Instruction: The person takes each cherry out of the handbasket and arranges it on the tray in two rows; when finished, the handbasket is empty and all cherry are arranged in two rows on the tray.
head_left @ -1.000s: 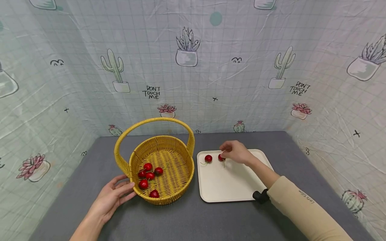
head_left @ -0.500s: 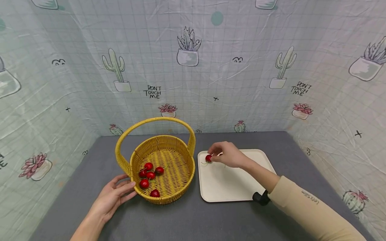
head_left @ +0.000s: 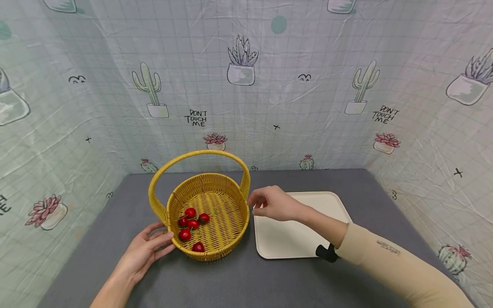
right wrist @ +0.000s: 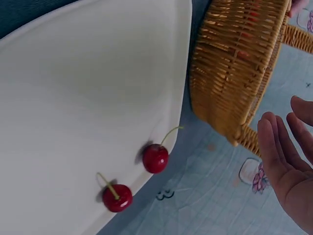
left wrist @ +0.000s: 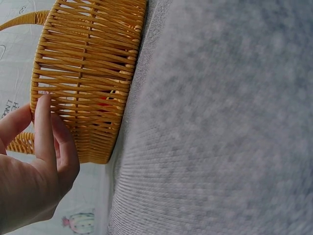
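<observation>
A yellow wicker basket with a tall hooped handle stands left of centre, several red cherries lying on its left side. My left hand holds the basket at its left rim; in the left wrist view, the thumb meets the rim and the fingers lie against the outer wall. My right hand hovers between basket and tray, over the tray's far left corner. Nothing sits between its parted thumb and fingers in the right wrist view. Two stemmed cherries, one nearer the basket and another, lie on the cream tray.
The tray lies on the dark grey table, just right of the basket. A cactus-printed cloth surrounds the table at the back and sides. A black strap mount shows at the right wrist, below the beige sleeve.
My right hand has moved left across the tray, past the two cherries, to beside the basket's right rim. The left hand and basket have kept their places.
</observation>
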The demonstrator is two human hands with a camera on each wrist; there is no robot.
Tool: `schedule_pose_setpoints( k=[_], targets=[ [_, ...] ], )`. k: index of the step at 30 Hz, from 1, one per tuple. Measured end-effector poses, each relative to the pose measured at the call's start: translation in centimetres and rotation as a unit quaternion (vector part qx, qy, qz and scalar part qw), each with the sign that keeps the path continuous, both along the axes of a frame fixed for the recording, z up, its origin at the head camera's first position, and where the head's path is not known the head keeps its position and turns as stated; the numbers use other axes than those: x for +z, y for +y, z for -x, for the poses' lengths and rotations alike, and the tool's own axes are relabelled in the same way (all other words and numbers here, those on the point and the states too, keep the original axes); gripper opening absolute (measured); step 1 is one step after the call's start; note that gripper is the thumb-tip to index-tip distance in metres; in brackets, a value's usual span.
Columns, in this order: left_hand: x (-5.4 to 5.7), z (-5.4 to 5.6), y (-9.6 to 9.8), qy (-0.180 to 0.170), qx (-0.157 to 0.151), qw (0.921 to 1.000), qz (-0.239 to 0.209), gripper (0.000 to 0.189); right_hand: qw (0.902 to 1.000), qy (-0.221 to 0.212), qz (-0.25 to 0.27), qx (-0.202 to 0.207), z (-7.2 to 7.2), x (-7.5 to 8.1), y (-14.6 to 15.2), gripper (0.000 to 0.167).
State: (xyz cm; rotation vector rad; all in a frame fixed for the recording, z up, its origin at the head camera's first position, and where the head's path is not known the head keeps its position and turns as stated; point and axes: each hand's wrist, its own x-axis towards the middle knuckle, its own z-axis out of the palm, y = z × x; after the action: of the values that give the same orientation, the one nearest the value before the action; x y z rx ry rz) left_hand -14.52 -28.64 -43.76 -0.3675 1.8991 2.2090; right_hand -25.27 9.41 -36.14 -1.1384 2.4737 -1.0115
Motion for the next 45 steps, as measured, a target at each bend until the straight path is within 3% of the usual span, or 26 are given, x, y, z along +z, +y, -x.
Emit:
schedule_pose_setpoints(
  k=[13, 25, 35, 45],
  targets=[
    [0.0, 0.0, 0.0, 0.000, 0.000, 1.0000, 0.002, 0.076, 0.9975, 0.026, -0.023, 0.062, -0.2, 0.0, -4.7, 0.021],
    [-0.1, -0.1, 0.1, -0.009, 0.004, 0.9999, 0.002, 0.076, 0.9921, 0.004, -0.054, 0.113, 1.0, -0.8, -7.4, 0.025],
    [-0.1, -0.1, 0.1, -0.006, -0.001, 1.0000, 0.005, 0.077, 0.9922, -0.010, -0.076, 0.099, 3.0, -3.1, -9.3, 0.028],
    [0.0, -0.1, 0.0, -0.005, -0.001, 1.0000, 0.001, 0.078, 0.9934, -0.011, -0.083, 0.078, 3.2, -4.8, -11.6, 0.037]
  ],
)
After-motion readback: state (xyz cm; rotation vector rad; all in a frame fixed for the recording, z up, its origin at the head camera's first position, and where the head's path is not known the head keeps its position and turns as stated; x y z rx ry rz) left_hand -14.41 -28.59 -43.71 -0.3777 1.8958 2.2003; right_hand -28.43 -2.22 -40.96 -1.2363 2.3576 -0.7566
